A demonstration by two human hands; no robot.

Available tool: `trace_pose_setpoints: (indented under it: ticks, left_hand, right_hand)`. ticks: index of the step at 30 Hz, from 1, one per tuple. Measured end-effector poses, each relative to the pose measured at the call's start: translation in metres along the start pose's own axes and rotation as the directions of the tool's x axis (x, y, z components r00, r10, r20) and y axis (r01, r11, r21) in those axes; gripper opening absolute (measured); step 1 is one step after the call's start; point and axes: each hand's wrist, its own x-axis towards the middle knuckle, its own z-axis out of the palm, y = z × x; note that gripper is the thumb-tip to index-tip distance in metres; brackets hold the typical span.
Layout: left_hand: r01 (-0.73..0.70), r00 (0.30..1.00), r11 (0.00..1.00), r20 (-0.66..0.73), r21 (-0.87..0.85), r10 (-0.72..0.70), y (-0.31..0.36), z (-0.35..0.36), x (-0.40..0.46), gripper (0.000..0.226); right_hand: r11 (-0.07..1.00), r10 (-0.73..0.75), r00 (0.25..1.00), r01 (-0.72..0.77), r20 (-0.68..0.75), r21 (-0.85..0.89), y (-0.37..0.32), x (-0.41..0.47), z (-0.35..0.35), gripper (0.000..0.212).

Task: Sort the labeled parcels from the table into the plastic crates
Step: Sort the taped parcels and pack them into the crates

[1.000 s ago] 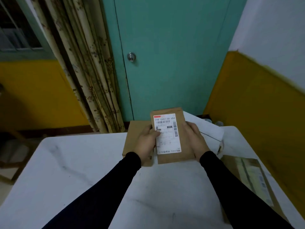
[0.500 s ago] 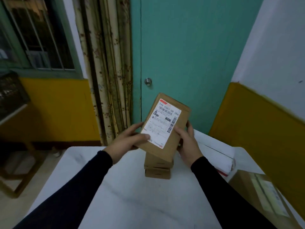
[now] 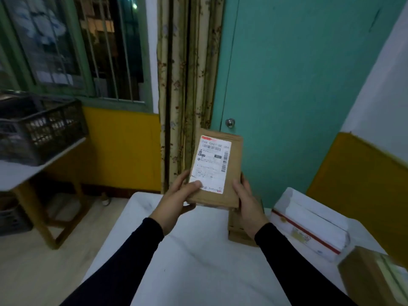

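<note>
A flat brown cardboard parcel (image 3: 233, 173) with a white printed label is held upright above the far edge of the white table (image 3: 198, 261). My left hand (image 3: 176, 197) grips its lower left corner, thumb on the label. My right hand (image 3: 247, 202) holds its lower right edge. Below my right hand a stack of brown parcels (image 3: 239, 236) lies on the table. A white parcel with a red stripe (image 3: 309, 224) lies to the right, and a brown box (image 3: 373, 277) sits at the near right. A black plastic crate (image 3: 42, 127) stands on a side table at the left.
The side table (image 3: 19, 173) has wooden legs, with another dark crate (image 3: 11, 219) on the floor under it. Open floor lies between the two tables. A curtain (image 3: 187, 85), a teal door (image 3: 287, 85) and a barred window stand behind.
The parcel has been lifted off the table and tilted upright. The view has swung left, bringing the black crate and side table into sight.
</note>
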Motion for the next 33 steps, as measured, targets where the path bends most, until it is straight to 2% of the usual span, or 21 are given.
trace_pose_setpoints:
  ticks: [3, 8, 13, 15, 18, 21, 24, 26, 29, 33]
  left_hand:
    - [-0.013, 0.997, 0.999, -0.081, -0.033, 0.011, -0.009, -0.017, -0.03, 0.055]
    - [-0.002, 0.98, 1.0, -0.199, -0.028, -0.003, -0.013, -0.039, -0.079, 0.077]
    - [0.012, 0.946, 0.997, -0.324, 0.074, 0.013, -0.011, -0.034, -0.127, 0.078]
    - [0.059, 0.931, 0.993, -0.364, 0.105, -0.017, -0.006, -0.025, -0.139, 0.068]
    - [0.186, 0.919, 0.983, -0.354, 0.004, -0.173, 0.005, -0.015, -0.152, 0.051]
    - [0.228, 0.917, 0.969, -0.315, -0.093, -0.246, 0.012, -0.014, -0.156, 0.053]
    - [0.2, 0.933, 0.98, -0.311, 0.022, -0.184, 0.012, -0.019, -0.161, 0.054]
    - [0.174, 0.941, 0.98, -0.309, 0.096, -0.137, 0.012, -0.026, -0.166, 0.057]
    - [0.135, 0.951, 0.983, -0.296, 0.125, -0.092, 0.015, -0.051, -0.179, 0.068]
    - [0.058, 0.948, 0.998, -0.315, 0.037, -0.043, 0.015, -0.108, -0.201, 0.038]
  right_hand:
    - [1.0, 0.023, 0.995, -0.022, 0.096, -0.011, 0.006, -0.006, 0.025, 0.051]
    - [0.996, 0.093, 0.959, -0.088, 0.266, -0.033, 0.011, -0.017, 0.055, 0.045]
    - [0.983, 0.181, 0.912, -0.18, 0.369, -0.037, 0.02, -0.042, 0.063, 0.045]
    - [0.971, 0.233, 0.881, -0.236, 0.411, -0.044, 0.021, -0.049, 0.061, 0.053]
    - [0.957, 0.282, 0.854, -0.279, 0.438, -0.073, 0.024, -0.053, 0.055, 0.067]
    - [0.955, 0.296, 0.857, -0.279, 0.422, -0.104, 0.021, -0.056, 0.047, 0.082]
    - [0.964, 0.263, 0.865, -0.25, 0.427, -0.087, 0.015, -0.055, 0.046, 0.074]
    - [0.968, 0.245, 0.86, -0.237, 0.448, -0.075, 0.013, -0.055, 0.053, 0.076]
    - [0.982, 0.188, 0.856, -0.174, 0.482, -0.073, 0.011, -0.062, 0.083, 0.068]
    - [0.995, 0.101, 0.865, -0.088, 0.491, -0.049, 0.017, -0.074, 0.145, 0.045]
